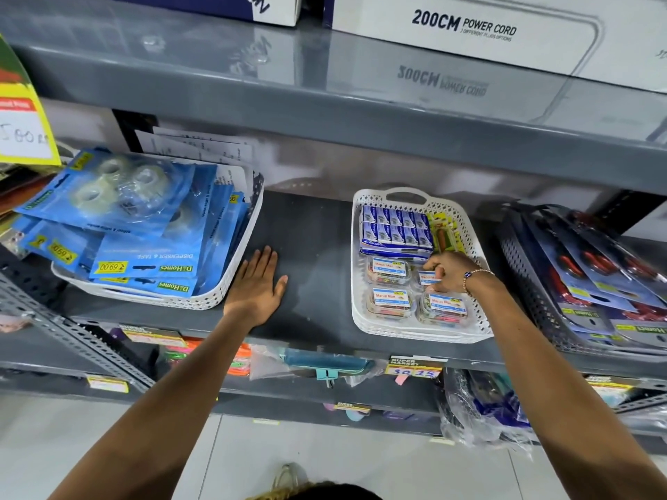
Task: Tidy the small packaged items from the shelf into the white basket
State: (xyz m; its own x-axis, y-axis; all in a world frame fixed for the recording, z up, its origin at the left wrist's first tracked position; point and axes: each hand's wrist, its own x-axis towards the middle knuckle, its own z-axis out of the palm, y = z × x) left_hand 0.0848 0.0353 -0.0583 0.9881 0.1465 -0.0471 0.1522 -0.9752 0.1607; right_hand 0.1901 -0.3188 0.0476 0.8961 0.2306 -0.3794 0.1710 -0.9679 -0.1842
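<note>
Head view, left hand (pixel 257 286) flat and open on grey shelf (pixel 317 229) — right hand (pixel 449 270) pinching clear packet (pixel 429 277) inside white basket (pixel 361 312)

Single view only; no second view to share ground with. The head camera sits above and in front of the grey shelf (pixel 310 225), facing forward and down, close enough that both forearms reach in from the bottom edge. Wide-angle bending curves the upper shelf board (pixel 325 88) across the top. The shelf's front edge runs low across the frame, floor tiles (pixel 325 452) beneath.
</note>
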